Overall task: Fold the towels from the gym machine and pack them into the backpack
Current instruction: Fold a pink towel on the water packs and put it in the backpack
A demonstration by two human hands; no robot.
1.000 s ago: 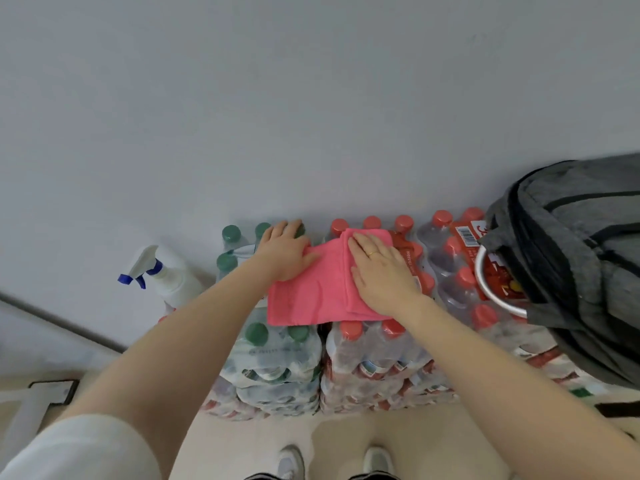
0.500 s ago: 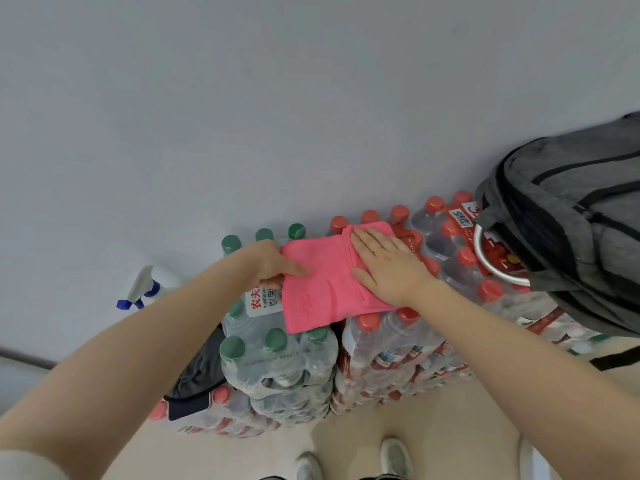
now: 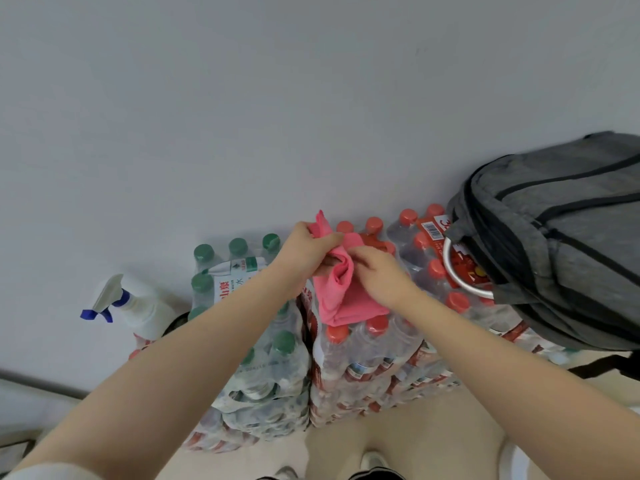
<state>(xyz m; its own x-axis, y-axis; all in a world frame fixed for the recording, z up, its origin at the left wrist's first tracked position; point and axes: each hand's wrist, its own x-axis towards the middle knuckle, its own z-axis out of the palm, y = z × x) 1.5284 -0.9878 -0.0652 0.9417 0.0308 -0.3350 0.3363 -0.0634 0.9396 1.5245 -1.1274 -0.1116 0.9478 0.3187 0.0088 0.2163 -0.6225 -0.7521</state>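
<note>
Head view: left hand (image 3: 304, 249) and right hand (image 3: 379, 271) both pinch the half-folded pink towel (image 3: 341, 299) atop the bottle packs (image 3: 363, 355); folding unfinished, packing into the grey backpack (image 3: 561, 237) beside it outstanding

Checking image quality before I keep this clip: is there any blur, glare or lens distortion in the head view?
Head view: lighting is soft and even, with no glare or hard shadows; the wall line bends from wide-angle distortion; the hands, left and right, and the pink towel look slightly soft; the bottle labels are barely legible; the backpack is cut off at the right.
</note>
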